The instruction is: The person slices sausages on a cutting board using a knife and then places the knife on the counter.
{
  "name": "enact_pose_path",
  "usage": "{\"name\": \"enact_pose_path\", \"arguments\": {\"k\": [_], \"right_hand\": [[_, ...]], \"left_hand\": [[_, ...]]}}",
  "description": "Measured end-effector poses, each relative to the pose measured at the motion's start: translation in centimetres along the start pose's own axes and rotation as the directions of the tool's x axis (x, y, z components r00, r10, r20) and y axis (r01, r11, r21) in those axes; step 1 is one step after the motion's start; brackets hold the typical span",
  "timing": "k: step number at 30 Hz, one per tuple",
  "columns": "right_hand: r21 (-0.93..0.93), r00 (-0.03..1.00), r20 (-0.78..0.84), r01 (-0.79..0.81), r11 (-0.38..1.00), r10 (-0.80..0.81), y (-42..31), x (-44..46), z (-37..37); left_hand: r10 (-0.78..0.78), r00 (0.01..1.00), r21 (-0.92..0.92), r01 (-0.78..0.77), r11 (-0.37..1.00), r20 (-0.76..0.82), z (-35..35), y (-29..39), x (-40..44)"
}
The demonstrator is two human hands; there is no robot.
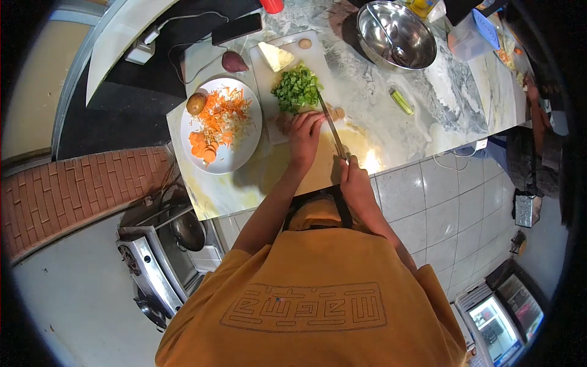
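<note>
Right hand (356, 178): closed around the handle of the knife (334, 131), at the near edge of the counter.
Knife: blade pointing away from the person, its far end beside the chopped greens (297, 87).
Left hand (306, 131): fingers close together, fingertips beside the blade; whether they grip a piece cannot be told.
Cutting board (262, 81): under the greens, with a pale wedge (276, 57) and a small round tan item (304, 43) at its far end.
Brown pieces (336, 114): near the blade, on the side away from the left hand; identity unclear.
White plate (237, 160): left of the board, bearing orange and pale shreds (225, 113), orange slices (203, 147) and a brown round item (196, 104).
Reddish-purple item (235, 62): on the counter, between phone (237, 29) and plate.
Green stalk (402, 102): on the counter (431, 113), right of the knife.
Metal bowl (422, 50): beyond the stalk, a spoon inside.
</note>
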State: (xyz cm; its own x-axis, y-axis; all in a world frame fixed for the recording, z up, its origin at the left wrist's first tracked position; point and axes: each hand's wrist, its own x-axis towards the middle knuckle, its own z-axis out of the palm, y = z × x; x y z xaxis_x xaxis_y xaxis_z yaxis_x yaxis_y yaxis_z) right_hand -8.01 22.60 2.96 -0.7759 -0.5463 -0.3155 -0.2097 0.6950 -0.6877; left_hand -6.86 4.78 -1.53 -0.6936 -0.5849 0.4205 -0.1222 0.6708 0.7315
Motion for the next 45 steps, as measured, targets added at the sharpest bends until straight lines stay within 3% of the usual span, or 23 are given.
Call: {"name": "enact_pose_path", "arguments": {"k": [18, 27, 32, 39, 41, 45], "right_hand": [[-0.017, 0.999, 0.051, -0.018, 1.000, 0.019, -0.4, -0.3, -1.3], [0.004, 0.998, -0.001, 0.060, 0.998, -0.060, 0.3, -0.3, -0.7], [-0.018, 0.997, 0.061, -0.044, 0.999, 0.045, -0.3, 0.0, -0.6], [0.050, 0.998, 0.054, -0.015, 0.999, 0.012, 0.2, 0.6, -0.7], [0.113, 0.983, 0.161, -0.109, 0.988, 0.090, 0.0, 0.8, -1.1], [0.124, 0.982, 0.168, -0.108, 0.986, 0.086, 1.0, 0.0, -1.5]], "left_hand": [[0.003, 1.000, 0.007, -0.003, 1.000, 0.008, 0.0, -0.1, 0.0], [-0.023, 0.999, 0.020, 0.023, 1.000, 0.023, 0.0, 0.0, 0.0], [-0.011, 1.000, 0.044, 0.010, 0.999, 0.020, 0.3, -0.4, -0.2], [0.000, 1.000, 0.013, 0.000, 1.000, 0.011, -0.1, 0.1, -0.2], [-0.001, 1.000, 0.007, 0.000, 1.000, 0.015, -0.2, 0.3, -0.1], [0.003, 1.000, 0.009, -0.004, 1.000, 0.022, -0.4, 0.6, 0.0]]}}
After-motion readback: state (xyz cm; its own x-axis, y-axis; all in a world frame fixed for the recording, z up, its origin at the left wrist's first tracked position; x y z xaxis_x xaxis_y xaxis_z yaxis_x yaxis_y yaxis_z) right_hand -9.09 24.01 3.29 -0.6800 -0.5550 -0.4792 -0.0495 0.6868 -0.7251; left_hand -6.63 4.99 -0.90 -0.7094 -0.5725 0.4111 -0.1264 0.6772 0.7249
